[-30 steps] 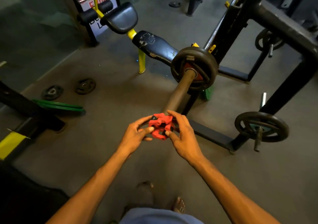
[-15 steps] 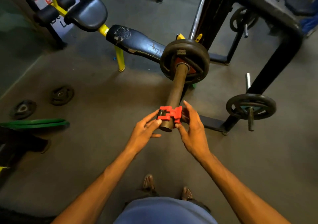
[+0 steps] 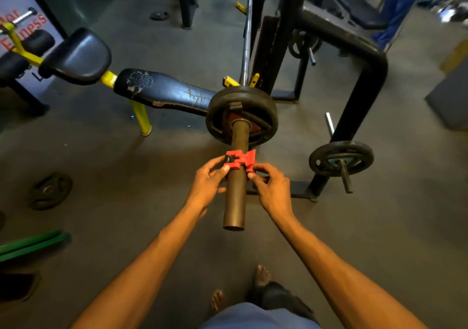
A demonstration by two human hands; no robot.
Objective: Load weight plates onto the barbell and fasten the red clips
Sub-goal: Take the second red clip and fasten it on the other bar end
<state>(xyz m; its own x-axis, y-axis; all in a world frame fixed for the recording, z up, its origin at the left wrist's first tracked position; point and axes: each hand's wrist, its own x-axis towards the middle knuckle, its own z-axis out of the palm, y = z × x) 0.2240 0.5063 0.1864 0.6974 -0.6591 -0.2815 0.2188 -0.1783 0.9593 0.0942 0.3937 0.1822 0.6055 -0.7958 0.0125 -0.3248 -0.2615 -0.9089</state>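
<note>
The barbell sleeve point(image 3: 235, 197) points toward me, rusty brown, its open end nearest. A black weight plate point(image 3: 241, 115) sits on the sleeve against the collar. A red clip point(image 3: 240, 160) rings the sleeve partway along, a short gap from the plate. My left hand point(image 3: 209, 180) pinches the clip's left side with thumb and fingers. My right hand point(image 3: 271, 185) holds its right side. The chrome bar shaft point(image 3: 247, 37) runs away to the rack behind.
A black bench point(image 3: 164, 90) on yellow legs lies left of the plate. The black rack frame point(image 3: 359, 80) carries a stored plate point(image 3: 340, 158) on a peg at right. Two small plates point(image 3: 50, 190) lie on the floor left, with green plates point(image 3: 33, 244) below them.
The red clip has gone from the sleeve's end to well along it, toward the plate. Both hands moved forward with it.
</note>
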